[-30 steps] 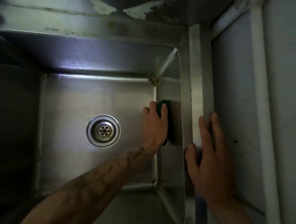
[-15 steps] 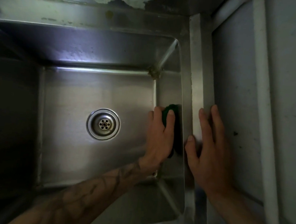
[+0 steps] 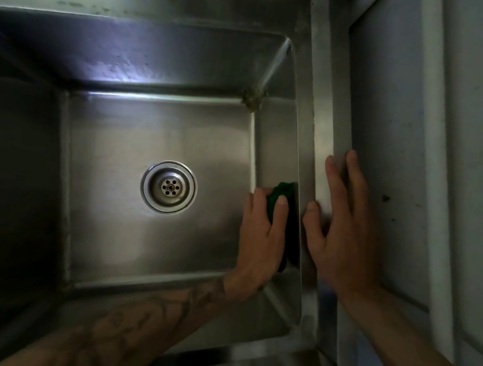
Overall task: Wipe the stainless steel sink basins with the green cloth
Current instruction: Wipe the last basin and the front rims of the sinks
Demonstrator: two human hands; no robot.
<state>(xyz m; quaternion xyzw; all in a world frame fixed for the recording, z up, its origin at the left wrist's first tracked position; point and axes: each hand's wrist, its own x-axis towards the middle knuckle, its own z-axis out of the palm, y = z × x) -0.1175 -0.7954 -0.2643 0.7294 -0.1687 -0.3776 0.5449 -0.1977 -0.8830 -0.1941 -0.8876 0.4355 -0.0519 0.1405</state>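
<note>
A deep stainless steel sink basin (image 3: 112,221) fills the view, with a round drain (image 3: 169,186) in its floor. My left hand (image 3: 262,237) presses a green cloth (image 3: 285,193) flat against the basin's right inner wall, fingers lying over the cloth. Most of the cloth is hidden under the hand. My right hand (image 3: 342,226) rests flat on the sink's right rim (image 3: 322,122), fingers straight and thumb over the rim's inner edge.
A dirty clump (image 3: 253,98) sits in the basin's far right corner. A pale wall panel (image 3: 393,141) with a white frame runs along the right of the sink. Peeling paint shows on the wall behind.
My left hand has slid the cloth along the right wall toward me over the last second. My right hand has stayed on the rim.
</note>
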